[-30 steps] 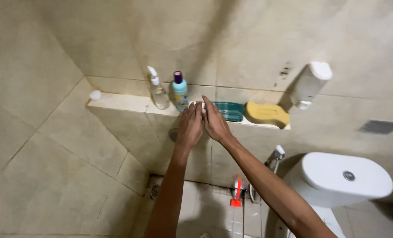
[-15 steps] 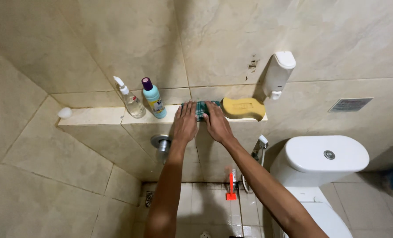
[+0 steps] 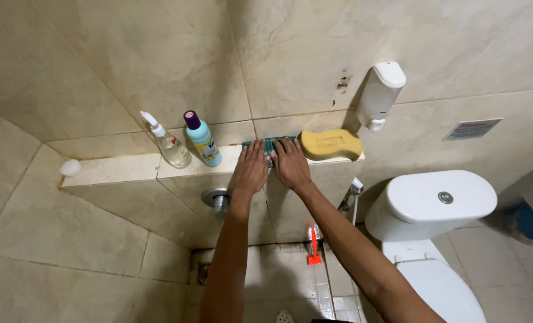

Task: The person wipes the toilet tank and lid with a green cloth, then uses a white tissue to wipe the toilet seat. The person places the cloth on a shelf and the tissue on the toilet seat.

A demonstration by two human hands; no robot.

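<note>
Bathroom: toilet (image 3: 431, 203), tiled walls (image 3: 129, 66)

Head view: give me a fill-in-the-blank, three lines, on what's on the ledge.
1. Both hands, left hand and right hand, rest on a ____ scrub pad on the ledge.
2. The sponge right of the pad is ____.
3. The blue bottle has a ____ cap.

Missing words: green; yellow; purple

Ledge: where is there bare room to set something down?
The ledge is bare between the white ball and the spray bottle. From the blue bottle to the yellow sponge it is crowded by both hands.
</note>
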